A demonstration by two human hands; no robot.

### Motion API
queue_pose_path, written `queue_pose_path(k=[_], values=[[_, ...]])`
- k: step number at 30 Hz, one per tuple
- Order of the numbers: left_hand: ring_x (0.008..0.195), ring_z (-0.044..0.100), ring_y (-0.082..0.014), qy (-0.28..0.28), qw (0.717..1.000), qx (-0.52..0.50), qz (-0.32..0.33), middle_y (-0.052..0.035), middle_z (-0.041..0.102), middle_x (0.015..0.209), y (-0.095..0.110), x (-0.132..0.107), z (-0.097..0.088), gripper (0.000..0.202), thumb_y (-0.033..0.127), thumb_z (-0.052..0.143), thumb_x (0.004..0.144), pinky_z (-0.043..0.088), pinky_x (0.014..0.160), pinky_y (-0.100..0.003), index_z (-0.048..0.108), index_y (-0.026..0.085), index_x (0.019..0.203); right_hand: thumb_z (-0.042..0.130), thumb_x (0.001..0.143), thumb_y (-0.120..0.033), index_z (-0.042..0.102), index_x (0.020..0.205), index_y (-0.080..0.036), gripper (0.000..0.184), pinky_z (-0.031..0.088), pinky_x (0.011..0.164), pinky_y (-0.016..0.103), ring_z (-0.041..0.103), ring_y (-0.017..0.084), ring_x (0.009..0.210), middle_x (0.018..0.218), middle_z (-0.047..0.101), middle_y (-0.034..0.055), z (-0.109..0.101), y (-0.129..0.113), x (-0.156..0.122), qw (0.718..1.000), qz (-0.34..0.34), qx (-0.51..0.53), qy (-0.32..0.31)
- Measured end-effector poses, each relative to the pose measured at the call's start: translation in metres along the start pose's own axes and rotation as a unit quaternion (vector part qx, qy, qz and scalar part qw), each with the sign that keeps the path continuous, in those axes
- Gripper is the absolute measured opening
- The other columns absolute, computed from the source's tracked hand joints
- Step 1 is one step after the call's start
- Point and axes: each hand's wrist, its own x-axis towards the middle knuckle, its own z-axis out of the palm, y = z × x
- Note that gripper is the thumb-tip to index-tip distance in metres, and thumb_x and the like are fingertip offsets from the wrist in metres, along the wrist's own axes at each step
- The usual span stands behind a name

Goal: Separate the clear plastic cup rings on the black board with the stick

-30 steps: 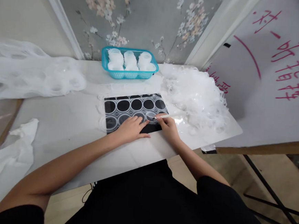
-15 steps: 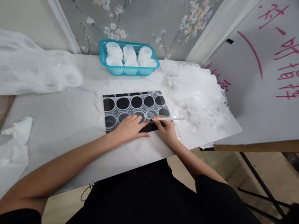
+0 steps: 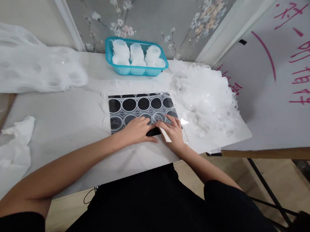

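Observation:
A black mat (image 3: pixel 118 107) lies on the white table under a clear film sheet marked with rings and round holes (image 3: pixel 143 103). My left hand (image 3: pixel 137 129) lies flat on the sheet's near edge, fingers spread. My right hand (image 3: pixel 172 131) rests beside it at the sheet's right corner, its fingertips pressing on a clear round piece (image 3: pixel 157 117). A thin white stick-like tool (image 3: pixel 165 134) is tucked in this hand and points back toward me.
A turquoise basket (image 3: pixel 135 71) with stacks of clear round pieces stands at the back. A heap of clear film scraps (image 3: pixel 207 97) lies on the right, white film strips (image 3: pixel 27 66) on the left, crumpled white material (image 3: pixel 13 144) at the near left. A white board with red writing (image 3: pixel 295 70) leans at right.
The tool in my right hand has swung from pointing right over the table to pointing back toward me. The fingers of that hand moved forward onto the round piece. My left hand stays put.

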Motion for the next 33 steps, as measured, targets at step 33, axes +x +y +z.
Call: queue_pose_path(k=[33], values=[[0.081,0.048,-0.0207,0.009,0.999,0.004,-0.035,-0.0090,0.057,0.090,-0.005,-0.048,-0.006,0.068,0.067,0.032,0.086,0.035,0.074,-0.031,0.058,0.019,0.127,0.052,0.090,-0.035,0.070,0.073,-0.023,0.027,0.043,0.102,0.040,0.062,0.022,0.104,0.088,0.074,0.0025,0.016,-0.017,0.022,0.934,0.076,0.348,-0.019]])
